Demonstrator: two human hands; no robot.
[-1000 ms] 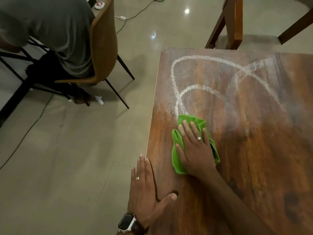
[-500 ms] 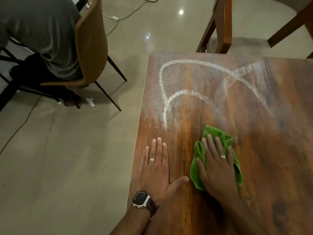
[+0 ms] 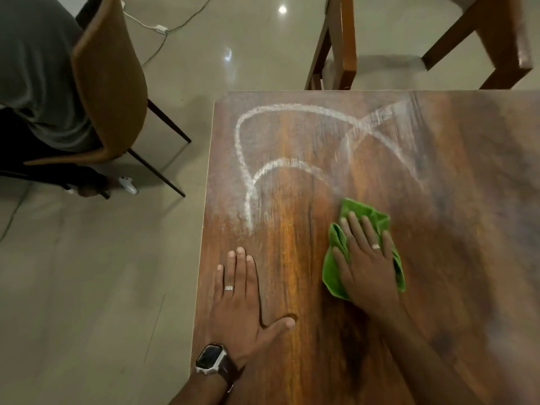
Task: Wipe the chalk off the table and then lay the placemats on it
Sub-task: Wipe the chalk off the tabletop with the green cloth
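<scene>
- At the far left a seated person [image 3: 38,77] in a grey top fills the corner, back to the camera, on a tan chair [image 3: 108,92] with thin dark legs; one foot rests on the pale tiled floor [image 3: 87,287] beside a small white object too small to identify.
- A white cable [image 3: 163,33] trails across the floor behind that chair.
- The wooden tabletop [image 3: 438,287] begins just right of the middle, its left edge running down the picture.
- Chalk [image 3: 242,159] lines curve over the far-left part of the tabletop: a tall arch with a smaller arc inside it; further right the strokes cross and look smeared and faint.
- The left hand [image 3: 242,302] lies palm-down on the bare wood near the left edge, fingers straight and together, thumb spread to the right, holding nothing. It wears a ring, and a dark-strapped watch [image 3: 211,359] sits on the wrist.
- To its right, well apart from it, the right hand [image 3: 368,267] presses flat on a crumpled green cloth [image 3: 333,270], fingers extended over the cloth rather than curled round it; a ring shows here too.
- The cloth lies just below the lower ends of the chalk strokes, green folds showing around the hand.
- Beyond the far edge, the brown wooden chair frame [image 3: 347,48] stands on the floor.
</scene>
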